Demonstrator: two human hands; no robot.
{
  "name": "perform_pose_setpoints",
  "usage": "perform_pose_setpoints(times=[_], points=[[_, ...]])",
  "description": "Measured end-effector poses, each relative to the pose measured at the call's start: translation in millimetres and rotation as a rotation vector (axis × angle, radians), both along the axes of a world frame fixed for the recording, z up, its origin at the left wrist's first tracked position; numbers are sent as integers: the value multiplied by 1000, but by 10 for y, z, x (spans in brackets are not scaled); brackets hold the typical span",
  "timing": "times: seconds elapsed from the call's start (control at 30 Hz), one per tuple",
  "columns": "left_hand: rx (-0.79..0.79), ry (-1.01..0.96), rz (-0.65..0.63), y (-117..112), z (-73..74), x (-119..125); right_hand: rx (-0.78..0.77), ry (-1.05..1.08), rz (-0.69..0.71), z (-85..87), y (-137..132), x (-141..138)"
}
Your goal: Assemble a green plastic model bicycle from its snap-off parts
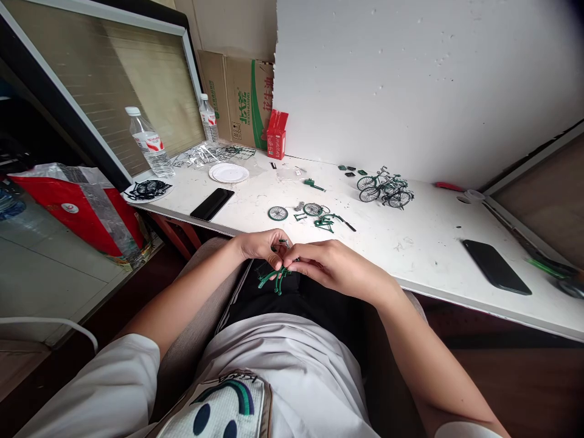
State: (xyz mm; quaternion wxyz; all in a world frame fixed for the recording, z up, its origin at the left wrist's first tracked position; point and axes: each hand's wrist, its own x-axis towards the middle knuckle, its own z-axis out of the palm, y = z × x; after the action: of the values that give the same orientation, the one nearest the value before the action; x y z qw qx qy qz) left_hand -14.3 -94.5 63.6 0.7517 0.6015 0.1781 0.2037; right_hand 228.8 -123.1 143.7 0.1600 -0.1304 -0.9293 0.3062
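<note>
Above my lap, just off the table's front edge, both hands meet on a green toy bicycle frame (pixel 278 278). My left hand (pixel 264 246) is closed around its upper part, thumb on top. With thumb and forefinger my right hand (pixel 317 258) pinches the same piece from the other side; the exact contact is hidden by the fingers. A small silvery part (pixel 283 242) shows between the hands. On the table beyond lie a loose spoked wheel (pixel 278 213), another wheel (pixel 312 209), and a small green frame part (pixel 324 225) with a black-ended bar.
Several assembled toy bicycles (pixel 383 187) stand at the back right. A phone (pixel 212 204) lies left, a dark phone-shaped object (pixel 496 266) right. White plates (pixel 229 173), a water bottle (pixel 150 146), a red box (pixel 277 135) and a carton (pixel 239 100) stand toward the back left.
</note>
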Motion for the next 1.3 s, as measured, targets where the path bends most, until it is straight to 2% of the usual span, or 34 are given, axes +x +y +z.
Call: perform_pose_setpoints(times=[0.23, 0.53, 0.77, 1.07, 1.3], points=[[20, 28, -11, -19, 16, 57, -172, 17, 84, -52, 105, 10], [94, 79, -29, -8, -58, 97, -233, -11, 113, -81, 166, 26], [149, 101, -40, -4, -96, 121, -343, -51, 152, -97, 175, 10], [85, 55, 5, -14, -107, 147, -273, -52, 104, -83, 194, 40], [78, 39, -8, -46, -48, 187, -345, -62, 123, -135, 260, 17]])
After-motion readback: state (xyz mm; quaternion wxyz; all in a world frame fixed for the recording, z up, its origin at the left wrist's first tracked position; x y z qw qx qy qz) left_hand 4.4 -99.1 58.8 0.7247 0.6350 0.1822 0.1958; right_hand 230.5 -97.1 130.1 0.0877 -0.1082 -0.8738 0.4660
